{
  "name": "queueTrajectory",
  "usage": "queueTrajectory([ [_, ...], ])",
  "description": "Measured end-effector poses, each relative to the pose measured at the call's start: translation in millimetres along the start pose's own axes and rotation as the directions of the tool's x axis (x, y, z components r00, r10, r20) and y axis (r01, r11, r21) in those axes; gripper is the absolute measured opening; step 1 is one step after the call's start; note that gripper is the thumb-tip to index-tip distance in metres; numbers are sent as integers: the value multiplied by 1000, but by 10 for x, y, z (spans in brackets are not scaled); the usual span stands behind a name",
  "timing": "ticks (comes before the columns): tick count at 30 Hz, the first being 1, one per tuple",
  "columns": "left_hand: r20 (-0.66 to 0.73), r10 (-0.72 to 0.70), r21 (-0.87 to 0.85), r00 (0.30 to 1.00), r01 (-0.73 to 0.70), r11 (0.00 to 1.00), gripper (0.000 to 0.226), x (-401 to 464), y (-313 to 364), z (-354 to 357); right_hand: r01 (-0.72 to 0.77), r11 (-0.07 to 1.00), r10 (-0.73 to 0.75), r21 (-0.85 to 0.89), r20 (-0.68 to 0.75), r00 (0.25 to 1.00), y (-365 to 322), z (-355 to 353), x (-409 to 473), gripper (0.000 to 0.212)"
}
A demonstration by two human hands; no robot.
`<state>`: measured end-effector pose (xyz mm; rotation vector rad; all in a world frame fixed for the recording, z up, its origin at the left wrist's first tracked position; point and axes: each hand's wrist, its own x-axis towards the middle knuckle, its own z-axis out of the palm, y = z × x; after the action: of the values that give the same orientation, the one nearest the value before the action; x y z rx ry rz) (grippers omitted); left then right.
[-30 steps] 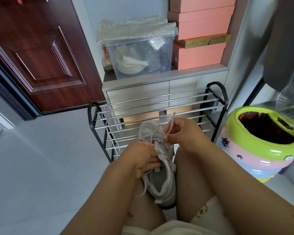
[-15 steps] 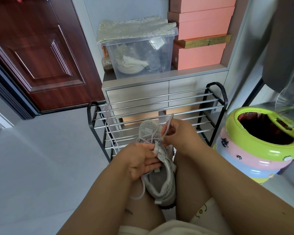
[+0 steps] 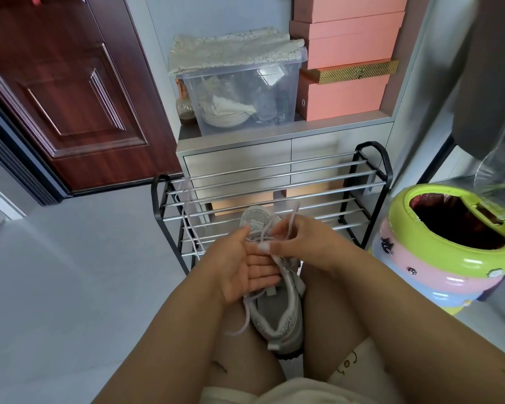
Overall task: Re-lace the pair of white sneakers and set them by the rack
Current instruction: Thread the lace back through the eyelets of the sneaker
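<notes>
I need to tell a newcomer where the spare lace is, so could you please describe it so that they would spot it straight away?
Find the black-framed shoe rack before the grey drawers. At its left end a pale lace hangs over the top bars, dangling. Unlike the lace threaded in the sneaker, no hand touches it.

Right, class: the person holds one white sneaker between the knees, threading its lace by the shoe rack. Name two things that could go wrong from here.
1. The loose tail of the pale shoelace hangs free below the open left hand; it could slip out of an eyelet as the right hand pulls.
2. The white mesh sneaker rests only between the knees, so it may drop.
3. A second pale lace draped on the black-framed metal shoe rack could slide off.
</notes>
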<state>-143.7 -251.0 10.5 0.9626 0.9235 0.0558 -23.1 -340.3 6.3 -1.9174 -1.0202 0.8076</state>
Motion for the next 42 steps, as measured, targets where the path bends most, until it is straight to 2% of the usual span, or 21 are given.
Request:
queueTrajectory([
  [2, -27, 9, 18, 1000, -8, 1000, 63, -4, 28, 8, -8, 992, 15, -128, 52, 999, -17, 3, -25, 44],
  [4, -36, 6, 44, 999, -5, 999, 60, -3, 42, 28, -22, 986, 29, -166, 40, 999, 8, 11, -6, 48],
  [9, -81, 67, 164, 994, -53, 985, 40, 20, -13, 109, -50, 996, 49, -71, -17, 999, 109, -31, 33, 37],
  [12, -130, 129, 244, 983, -94, 965, 24, 69, -68, 156, -63, 997, 61, -42, -34, 998, 138, -33, 34, 37],
  [15, -158, 208, 346, 965, -143, 927, 22, 111, -100, 178, -58, 997, 56, -50, -28, 998, 135, -37, 35, 40],
  [21, -129, 244, 401, 961, -174, 899, 20, 116, -111, 179, -76, 997, 75, -32, -26, 997, 161, -48, 51, 44],
  [26, -83, 253, 340, 964, -212, 916, 24, 36, -100, 118, -103, 994, 104, 39, -23, 994, 197, -66, 72, 47],
  [29, -39, 286, 199, 958, -273, 941, 23, -80, 44, 7, -114, 986, 115, 119, -1, 993, 211, -65, 80, 42],
  [33, 171, 394, -127, 903, -376, 918, 13, -357, 339, -193, -115, 979, 114, 170, 18, 993, 201, -27, 85, 42],
  [35, 268, 436, -194, 859, -395, 898, 14, -454, 417, -286, -98, 980, 94, 173, 29, 995, 181, -17, 81, 41],
  [36, 294, 434, -154, 851, -406, 901, 16, -473, 430, -335, -93, 981, 88, 173, 35, 995, 175, -16, 79, 41],
  [38, 285, 399, 88, 872, -438, 895, 17, -452, 421, -443, -92, 979, 86, 182, 44, 995, 181, -18, 83, 42],
  [40, 164, 337, 446, 927, -374, 813, 19, -377, 391, -505, -92, 977, 84, 192, 51, 995, 199, -22, 91, 43],
  [42, -35, 324, 729, 945, -197, 655, 22, -260, 336, -514, -91, 976, 83, 198, 44, 996, 214, -22, 105, 45],
])
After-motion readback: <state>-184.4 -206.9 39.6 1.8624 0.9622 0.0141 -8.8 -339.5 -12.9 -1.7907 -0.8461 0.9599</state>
